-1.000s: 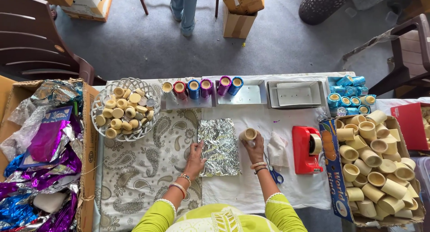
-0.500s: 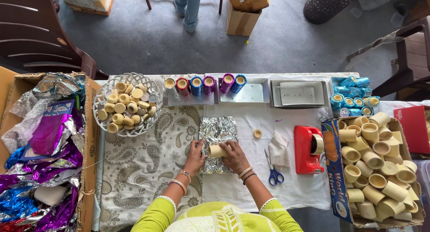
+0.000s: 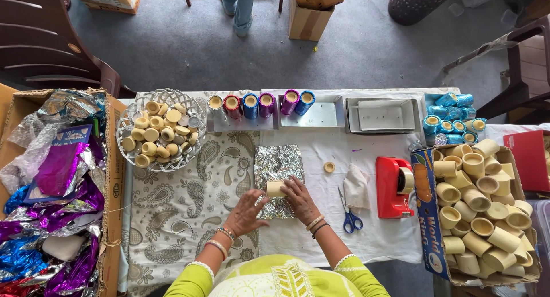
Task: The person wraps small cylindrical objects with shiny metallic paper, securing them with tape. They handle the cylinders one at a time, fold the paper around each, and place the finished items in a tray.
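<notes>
A crinkled sheet of silver foil (image 3: 278, 168) lies on the table in front of me. A small cream tube (image 3: 275, 188) rests on its side on the foil's near part. My left hand (image 3: 245, 212) touches the tube's left end and the foil's edge. My right hand (image 3: 299, 198) holds the tube's right end, fingers curled over it. Both hands press the tube onto the foil.
A wire basket (image 3: 129, 151) of cream caps stands at the left. Foil-wrapped tubes (image 3: 260, 104) line the back. Blue scissors (image 3: 349, 217), a red tape dispenser (image 3: 392, 188), a small tape roll (image 3: 329, 167) and a box of cream tubes (image 3: 481, 211) are at the right. Box of coloured foil (image 3: 51, 199) at far left.
My right hand carried the cream tube from the right of the foil onto it. Both hands now hold the tube lower on the foil, nearer to me.
</notes>
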